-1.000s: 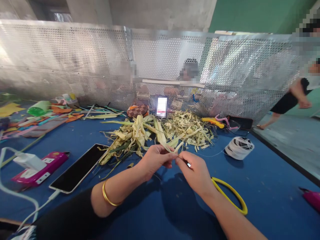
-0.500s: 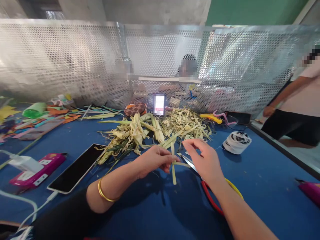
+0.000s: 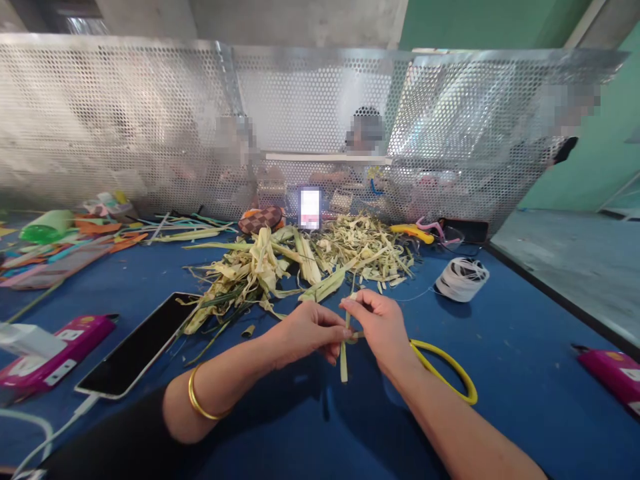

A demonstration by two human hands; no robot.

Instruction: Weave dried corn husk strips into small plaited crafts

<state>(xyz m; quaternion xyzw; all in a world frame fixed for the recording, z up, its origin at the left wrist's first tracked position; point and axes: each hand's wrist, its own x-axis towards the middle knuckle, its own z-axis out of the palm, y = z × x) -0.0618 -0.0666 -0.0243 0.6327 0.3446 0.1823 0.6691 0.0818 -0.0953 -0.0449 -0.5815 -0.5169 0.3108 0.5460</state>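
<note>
My left hand (image 3: pixel 311 333) pinches a pale corn husk strip (image 3: pixel 343 365) between thumb and fingers, its lower end hanging down. Close beside it, my right hand (image 3: pixel 379 325) is closed with thumb and fingertips on the strip's upper part. A short piece of husk crosses between the two hands; its far end is hidden by the right fingers. Under my right forearm lie scissors, of which only the yellow handle (image 3: pixel 465 381) shows. Just beyond my hands, a wider green husk (image 3: pixel 327 285) rests against the pile of husks (image 3: pixel 240 280).
Shredded husk (image 3: pixel 367 243) is heaped at the back. To the right sits a spool of white thread (image 3: pixel 461 280). On the left are a phone (image 3: pixel 137 347) on a cable and a magenta power strip (image 3: pixel 83 337). A perforated metal screen (image 3: pixel 310 87) borders the table; people sit behind it.
My right hand has moved left and down to the strip, closing on it beside the left hand. The view has turned right, and the person at the right has moved behind the screen.
</note>
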